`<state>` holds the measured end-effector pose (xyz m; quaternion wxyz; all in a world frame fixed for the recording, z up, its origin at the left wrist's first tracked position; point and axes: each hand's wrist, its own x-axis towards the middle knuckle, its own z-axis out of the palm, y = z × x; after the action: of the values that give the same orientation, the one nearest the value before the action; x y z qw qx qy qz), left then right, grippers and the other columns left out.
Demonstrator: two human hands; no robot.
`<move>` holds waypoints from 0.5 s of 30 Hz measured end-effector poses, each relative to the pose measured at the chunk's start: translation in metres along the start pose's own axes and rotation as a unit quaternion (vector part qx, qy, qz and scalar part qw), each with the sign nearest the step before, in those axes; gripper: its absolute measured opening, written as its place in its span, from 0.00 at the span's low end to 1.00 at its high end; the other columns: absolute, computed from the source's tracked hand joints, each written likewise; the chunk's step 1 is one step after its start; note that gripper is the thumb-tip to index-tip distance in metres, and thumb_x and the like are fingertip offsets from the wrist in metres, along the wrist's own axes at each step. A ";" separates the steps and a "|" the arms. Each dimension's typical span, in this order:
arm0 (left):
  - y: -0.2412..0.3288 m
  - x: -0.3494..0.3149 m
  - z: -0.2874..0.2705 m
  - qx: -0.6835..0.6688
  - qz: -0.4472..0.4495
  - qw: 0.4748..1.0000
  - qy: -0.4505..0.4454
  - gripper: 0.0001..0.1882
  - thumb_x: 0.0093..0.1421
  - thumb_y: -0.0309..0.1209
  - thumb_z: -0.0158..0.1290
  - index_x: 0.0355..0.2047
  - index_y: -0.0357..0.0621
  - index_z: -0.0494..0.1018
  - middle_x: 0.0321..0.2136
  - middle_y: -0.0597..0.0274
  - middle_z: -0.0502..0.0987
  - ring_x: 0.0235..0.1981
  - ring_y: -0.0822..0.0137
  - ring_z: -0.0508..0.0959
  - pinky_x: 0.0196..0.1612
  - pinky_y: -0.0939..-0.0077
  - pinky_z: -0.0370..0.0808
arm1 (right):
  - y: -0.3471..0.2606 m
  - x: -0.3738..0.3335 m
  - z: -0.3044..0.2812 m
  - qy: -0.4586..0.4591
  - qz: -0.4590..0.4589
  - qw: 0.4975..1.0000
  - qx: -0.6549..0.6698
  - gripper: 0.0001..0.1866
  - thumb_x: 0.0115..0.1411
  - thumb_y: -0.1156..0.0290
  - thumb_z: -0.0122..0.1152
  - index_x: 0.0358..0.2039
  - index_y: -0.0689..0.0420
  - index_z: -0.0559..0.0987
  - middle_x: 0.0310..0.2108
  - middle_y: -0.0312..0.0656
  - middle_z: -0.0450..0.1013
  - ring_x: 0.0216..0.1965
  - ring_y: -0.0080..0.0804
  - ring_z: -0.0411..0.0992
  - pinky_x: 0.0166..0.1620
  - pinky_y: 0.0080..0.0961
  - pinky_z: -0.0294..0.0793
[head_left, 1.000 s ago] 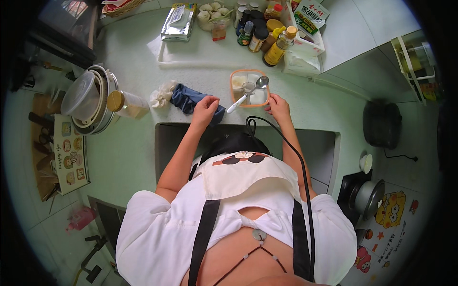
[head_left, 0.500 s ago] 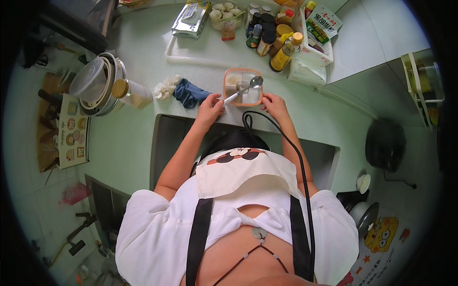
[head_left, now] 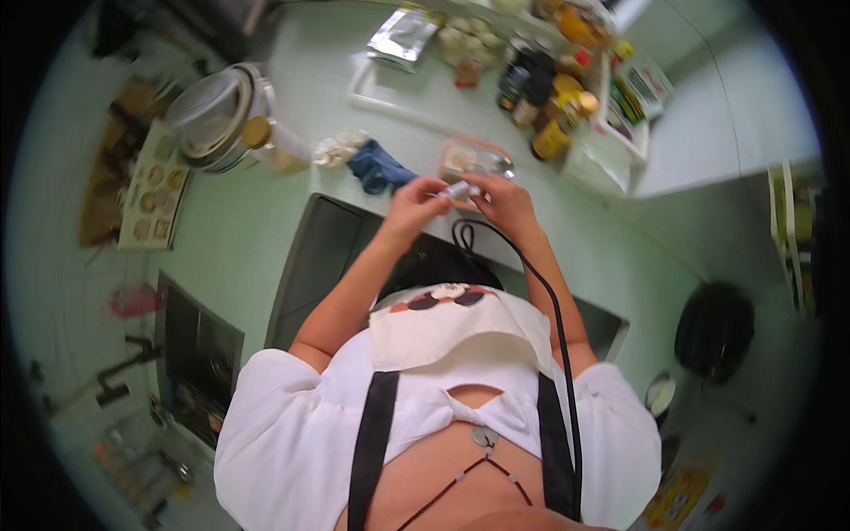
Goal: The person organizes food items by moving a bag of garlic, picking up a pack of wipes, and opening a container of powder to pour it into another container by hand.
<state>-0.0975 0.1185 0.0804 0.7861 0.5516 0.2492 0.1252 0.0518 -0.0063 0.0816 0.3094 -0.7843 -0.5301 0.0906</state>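
Observation:
A clear box with an orange rim (head_left: 453, 147) stands on the counter in front of me, with compartments inside. Across it lies a spoon (head_left: 456, 190), its white handle toward me and its metal bowl over the far right part. My left hand (head_left: 416, 210) pinches the handle's near end from the left. My right hand (head_left: 502, 205) has closed fingers at the same handle, farther along, and hides part of the box. Blur softens the fingertips. A crumpled blue cloth (head_left: 379, 166) lies just left of the box.
White crumpled cloth (head_left: 338, 148), a lidded jar (head_left: 282, 146) and stacked bowls (head_left: 208, 115) stand left. Behind are a white tray (head_left: 416, 109), a silver packet (head_left: 404, 40), garlic bulbs (head_left: 467, 40) and several seasoning bottles (head_left: 551, 137). A black cable (head_left: 540, 265) hangs before my right arm.
My hands have come together from the box's near corners to the spoon handle; the right moved left over the box. The whole view has shifted and tilted.

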 end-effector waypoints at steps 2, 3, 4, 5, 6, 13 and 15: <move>-0.005 0.001 0.005 -0.002 0.016 1.000 -0.016 0.12 0.52 0.26 0.51 0.38 0.37 0.68 0.29 0.64 0.72 0.31 0.76 0.72 0.36 0.83 0.69 | 0.004 0.003 0.006 -0.001 -0.001 1.000 -0.017 0.12 0.48 0.69 0.56 0.35 0.45 0.75 0.26 0.36 0.71 0.27 0.37 0.71 0.29 0.31 0.70; -0.008 0.002 0.006 -0.005 0.020 0.999 -0.024 0.12 0.52 0.25 0.51 0.37 0.37 0.68 0.28 0.65 0.72 0.30 0.76 0.72 0.35 0.83 0.70 | 0.003 0.004 0.007 0.007 -0.009 1.000 -0.024 0.11 0.48 0.69 0.56 0.34 0.45 0.76 0.26 0.36 0.71 0.27 0.37 0.71 0.28 0.32 0.70; -0.015 0.003 0.007 -0.006 0.019 1.000 -0.019 0.12 0.52 0.25 0.52 0.37 0.37 0.68 0.28 0.65 0.72 0.29 0.77 0.72 0.34 0.84 0.69 | 0.002 0.004 0.007 0.010 -0.015 0.999 -0.027 0.10 0.48 0.69 0.56 0.34 0.46 0.76 0.25 0.36 0.71 0.27 0.37 0.71 0.28 0.32 0.69; -0.016 0.002 0.008 -0.001 0.017 1.000 -0.011 0.12 0.51 0.25 0.52 0.37 0.37 0.68 0.29 0.66 0.72 0.29 0.77 0.72 0.34 0.85 0.69 | 0.000 0.003 0.006 0.011 -0.016 0.999 -0.033 0.09 0.49 0.69 0.56 0.33 0.46 0.76 0.25 0.36 0.71 0.27 0.37 0.71 0.28 0.32 0.69; -0.015 0.000 0.007 0.015 0.022 1.000 -0.001 0.12 0.50 0.25 0.52 0.36 0.37 0.69 0.29 0.67 0.71 0.28 0.78 0.71 0.33 0.85 0.69 | -0.002 0.006 0.006 0.001 -0.023 0.999 -0.039 0.09 0.49 0.69 0.56 0.33 0.46 0.76 0.25 0.37 0.71 0.27 0.37 0.71 0.28 0.32 0.69; -0.016 -0.005 -0.002 0.201 0.041 0.977 0.054 0.11 0.51 0.29 0.51 0.36 0.39 0.70 0.29 0.63 0.70 0.26 0.76 0.71 0.30 0.83 0.68 | 0.006 0.010 0.019 -0.041 -0.021 0.998 -0.041 0.09 0.48 0.70 0.56 0.33 0.49 0.75 0.25 0.39 0.71 0.28 0.38 0.71 0.29 0.32 0.69; -0.016 -0.008 -0.003 0.302 0.077 0.948 0.060 0.11 0.51 0.30 0.51 0.36 0.40 0.70 0.29 0.60 0.69 0.26 0.73 0.72 0.31 0.80 0.69 | 0.009 0.008 0.020 -0.054 -0.011 0.997 -0.046 0.10 0.48 0.69 0.57 0.33 0.49 0.75 0.26 0.39 0.72 0.29 0.38 0.71 0.30 0.33 0.69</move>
<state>-0.1066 0.1113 0.0671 0.5542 0.7721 0.2789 0.1377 0.0527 0.0069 0.0622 0.2449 -0.7860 -0.5579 0.1048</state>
